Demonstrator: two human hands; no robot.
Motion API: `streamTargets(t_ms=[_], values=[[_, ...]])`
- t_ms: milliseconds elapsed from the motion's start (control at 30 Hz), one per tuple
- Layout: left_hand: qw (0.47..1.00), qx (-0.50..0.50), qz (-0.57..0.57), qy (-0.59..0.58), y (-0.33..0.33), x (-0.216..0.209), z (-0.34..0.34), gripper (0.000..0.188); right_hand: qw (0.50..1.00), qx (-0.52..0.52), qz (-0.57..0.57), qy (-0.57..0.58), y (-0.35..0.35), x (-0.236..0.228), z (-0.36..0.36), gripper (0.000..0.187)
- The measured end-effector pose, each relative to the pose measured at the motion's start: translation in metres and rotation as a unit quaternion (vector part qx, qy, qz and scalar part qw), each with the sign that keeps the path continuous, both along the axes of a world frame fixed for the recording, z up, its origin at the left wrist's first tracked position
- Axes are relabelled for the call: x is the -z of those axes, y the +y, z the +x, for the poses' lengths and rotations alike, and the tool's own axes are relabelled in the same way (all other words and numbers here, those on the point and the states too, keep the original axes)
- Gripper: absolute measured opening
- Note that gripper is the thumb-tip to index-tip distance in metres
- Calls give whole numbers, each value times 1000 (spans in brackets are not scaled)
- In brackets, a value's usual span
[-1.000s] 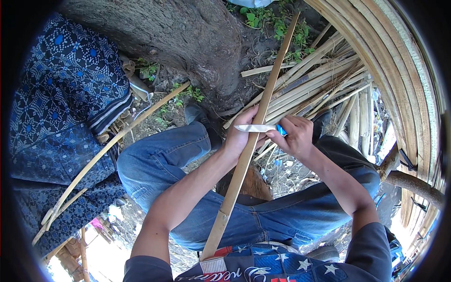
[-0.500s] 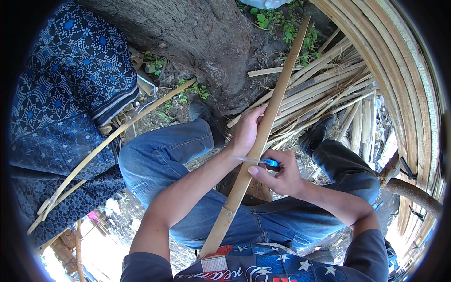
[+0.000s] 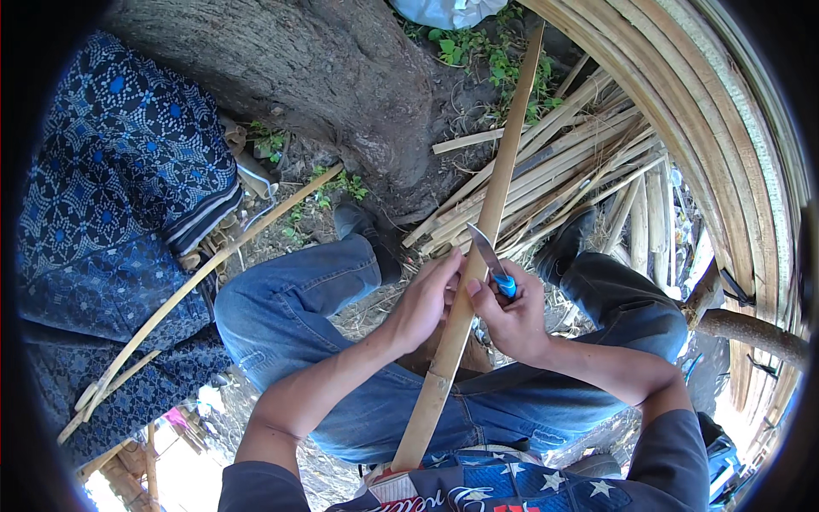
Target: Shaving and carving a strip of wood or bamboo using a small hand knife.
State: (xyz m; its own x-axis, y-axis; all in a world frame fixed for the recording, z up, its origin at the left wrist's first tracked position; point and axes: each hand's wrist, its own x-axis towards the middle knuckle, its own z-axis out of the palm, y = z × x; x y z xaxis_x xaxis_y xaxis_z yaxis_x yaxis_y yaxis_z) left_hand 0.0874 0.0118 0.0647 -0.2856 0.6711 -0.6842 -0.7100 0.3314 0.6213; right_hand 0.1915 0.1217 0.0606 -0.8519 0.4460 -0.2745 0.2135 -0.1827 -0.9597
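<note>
A long split bamboo strip runs from my waist up and away between my knees, with a node on its lower part. My left hand is closed about the strip's left edge at mid-length, some of its fingers hidden behind it. On the other side my right hand grips a knife by its blue handle, the thumb lying by the strip's edge. The bare metal blade points up and to the left, over the strip. Both hands are close together, almost level.
Several cut bamboo strips lie piled beyond my right foot. Long bent strips curve along the right, near a thick branch. A tree trunk stands ahead; blue patterned cloth and a thin bamboo length are at left.
My left hand has slid down the strip toward me, beside the right. The knife has turned from lying across the strip to pointing away. The strip's lower end has shifted slightly right.
</note>
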Motion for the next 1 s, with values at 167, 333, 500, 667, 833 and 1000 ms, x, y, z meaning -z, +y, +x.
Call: streamTargets(t_ms=[167, 333, 500, 667, 833, 1000], values=[[999, -15, 18, 26, 5, -18, 9, 44, 997, 39, -67, -4, 5, -16, -16, 20], [1000, 18, 15, 12, 9, -7, 7, 43, 997, 18, 74, -34, 42, 28, -32, 30], [999, -6, 13, 39, 9, 4, 1, 38, 964, -90, 239, -78, 58, 13, -38, 37], [998, -8, 25, 59, 10, -1, 3, 37, 949, -60, 310, 19, 77, 23, -30, 41], [999, -13, 24, 38, 13, -7, -9, 37, 943, -84, 322, 29, 75, 19, -31, 40], [996, -74, 41, 0, 13, 12, -14, 41, 865, -162, 473, 46, 72, 25, -34, 37]])
